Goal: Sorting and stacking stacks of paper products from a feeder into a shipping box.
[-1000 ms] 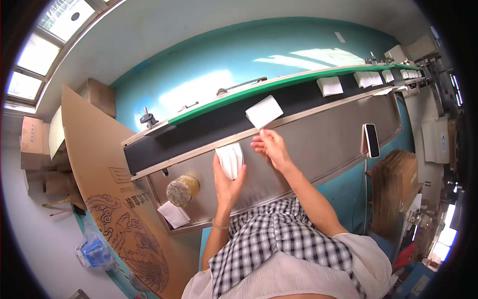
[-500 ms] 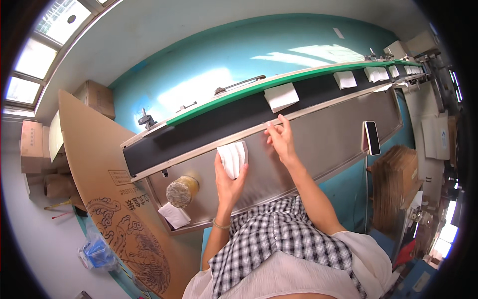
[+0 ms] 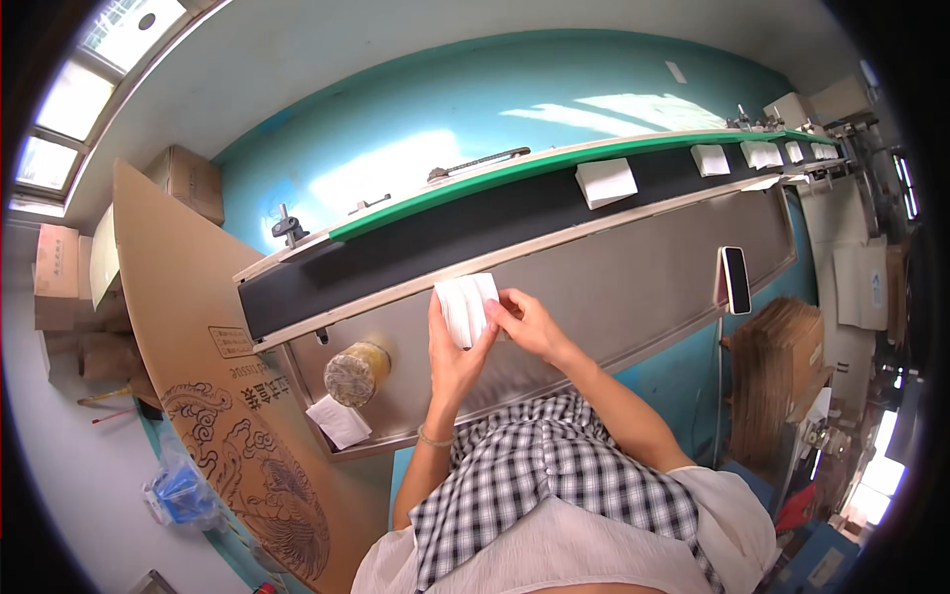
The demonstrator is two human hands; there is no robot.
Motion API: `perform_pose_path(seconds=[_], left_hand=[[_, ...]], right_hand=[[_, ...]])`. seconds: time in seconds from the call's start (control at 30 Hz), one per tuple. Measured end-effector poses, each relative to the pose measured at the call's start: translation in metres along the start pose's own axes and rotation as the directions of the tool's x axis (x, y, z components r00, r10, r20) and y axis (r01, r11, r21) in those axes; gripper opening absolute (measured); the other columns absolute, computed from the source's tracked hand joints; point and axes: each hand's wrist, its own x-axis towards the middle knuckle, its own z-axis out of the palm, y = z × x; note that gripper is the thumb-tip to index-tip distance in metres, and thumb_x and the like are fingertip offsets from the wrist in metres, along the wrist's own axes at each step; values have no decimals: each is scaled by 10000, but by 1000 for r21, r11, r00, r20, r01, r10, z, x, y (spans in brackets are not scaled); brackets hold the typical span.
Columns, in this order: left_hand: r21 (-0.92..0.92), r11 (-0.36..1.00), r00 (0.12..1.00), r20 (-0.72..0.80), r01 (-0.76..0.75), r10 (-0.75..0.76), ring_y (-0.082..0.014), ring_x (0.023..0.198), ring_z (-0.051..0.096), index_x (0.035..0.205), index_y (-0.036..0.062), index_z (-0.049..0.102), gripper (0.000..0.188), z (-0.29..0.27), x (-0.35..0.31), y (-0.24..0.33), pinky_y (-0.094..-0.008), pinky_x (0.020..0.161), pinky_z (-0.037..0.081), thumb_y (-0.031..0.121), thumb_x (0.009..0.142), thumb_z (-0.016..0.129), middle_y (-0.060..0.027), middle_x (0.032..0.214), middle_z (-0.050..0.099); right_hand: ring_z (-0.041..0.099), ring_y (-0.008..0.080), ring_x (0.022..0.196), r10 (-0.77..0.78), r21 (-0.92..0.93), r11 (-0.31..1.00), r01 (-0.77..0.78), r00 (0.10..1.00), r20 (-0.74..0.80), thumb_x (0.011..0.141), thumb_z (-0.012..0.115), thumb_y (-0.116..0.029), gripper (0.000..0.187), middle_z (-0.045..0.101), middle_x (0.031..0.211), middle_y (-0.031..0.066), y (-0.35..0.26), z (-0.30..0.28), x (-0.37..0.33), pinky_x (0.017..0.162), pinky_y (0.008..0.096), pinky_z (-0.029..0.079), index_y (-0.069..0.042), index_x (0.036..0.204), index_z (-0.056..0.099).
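Note:
My left hand (image 3: 455,361) is wrapped round a stack of folded white tissues (image 3: 465,309), held over the metal tray table near the belt's front edge. From the right, my right hand (image 3: 526,325) presses its thumb and fingers against the side of the same stack. On the black conveyor belt (image 3: 445,233) beyond, another white tissue stack (image 3: 606,183) lies to the right, with a further tissue stack (image 3: 711,159) past it.
A round block wrapped in yellowish material (image 3: 357,374) and loose white tissues (image 3: 338,422) sit at the table's left end. A phone (image 3: 735,280) stands at the right. A large cardboard sheet (image 3: 208,366) leans on the left; stacked cardboard (image 3: 777,366) stands at lower right.
My right hand has come down and left from near the belt onto the tissue stack in my left hand. The stacks on the belt have shifted to the right.

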Motion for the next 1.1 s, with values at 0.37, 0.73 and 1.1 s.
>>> perform_pose_path(seconds=[0.37, 0.73, 1.1], left_hand=[[13, 999, 998, -24, 50, -49, -324, 1256, 532, 1479, -27, 302, 878, -2, 1, 1, -413, 1032, 447, 233, 816, 817, -230, 1369, 500], [-119, 992, 997, 64, 41, -34, -254, 1338, 486, 1499, -18, 352, 515, 7, 1, -15, -355, 1072, 409, 213, 1052, 465, -190, 1460, 485], [14, 997, 996, 52, -72, 71, -276, 1222, 574, 1447, -22, 409, 586, 6, 7, -11, -362, 995, 472, 88, 916, 631, -214, 1357, 559]], right_hand=[[625, 140, 741, 83, 229, 970, -83, 996, 11, 975, 632, -346, 407, 684, 915, 64, 9, -5, 0, 645, 305, 520, 6, 1178, 637], [630, 111, 879, -217, -219, 956, 195, 973, -79, 992, 636, -278, 383, 675, 1004, 79, 8, 4, 16, 785, 283, 528, 3, 1243, 568], [634, 113, 875, 146, 208, 962, -176, 978, 151, 952, 654, -244, 321, 686, 1035, 72, 0, -17, 4, 686, 260, 507, 1, 1159, 642]])
